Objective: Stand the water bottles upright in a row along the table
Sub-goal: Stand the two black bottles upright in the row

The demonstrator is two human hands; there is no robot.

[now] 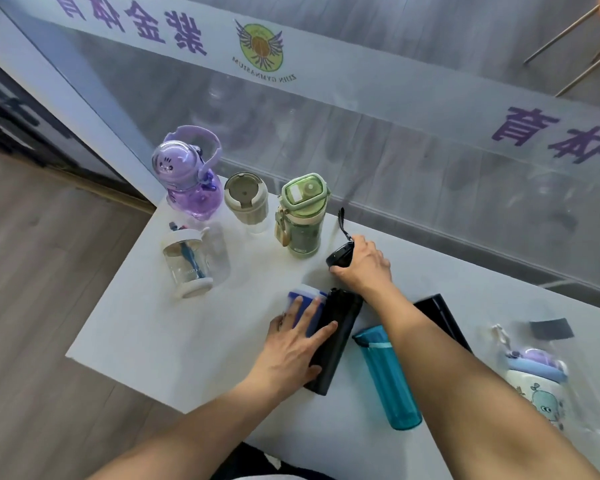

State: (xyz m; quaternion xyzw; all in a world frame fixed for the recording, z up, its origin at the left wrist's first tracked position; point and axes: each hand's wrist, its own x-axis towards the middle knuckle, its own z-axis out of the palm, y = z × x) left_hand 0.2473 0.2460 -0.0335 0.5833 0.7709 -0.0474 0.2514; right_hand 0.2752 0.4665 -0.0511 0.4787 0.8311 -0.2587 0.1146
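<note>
Four bottles stand upright at the far left of the white table [136, 323]: a purple bottle [191, 181], a beige cup [246, 200], a green bottle [302, 220] and a clear glass bottle [187, 268]. My right hand [364, 265] grips the capped end of a black strap bottle [339, 257] just right of the green one. My left hand [291, 344] rests flat, fingers spread, across a lying blue-and-white bottle [305, 296] and a lying black bottle [340, 327]. A teal bottle [390, 379] and a white cartoon bottle [537, 386] lie to the right.
A black body [444, 317] shows behind my right forearm; I cannot tell whether it belongs to the gripped bottle. A dark grey patch [549, 329] lies on the table at right. A glass wall [395, 150] runs along the far edge. Wooden floor lies past the left edge.
</note>
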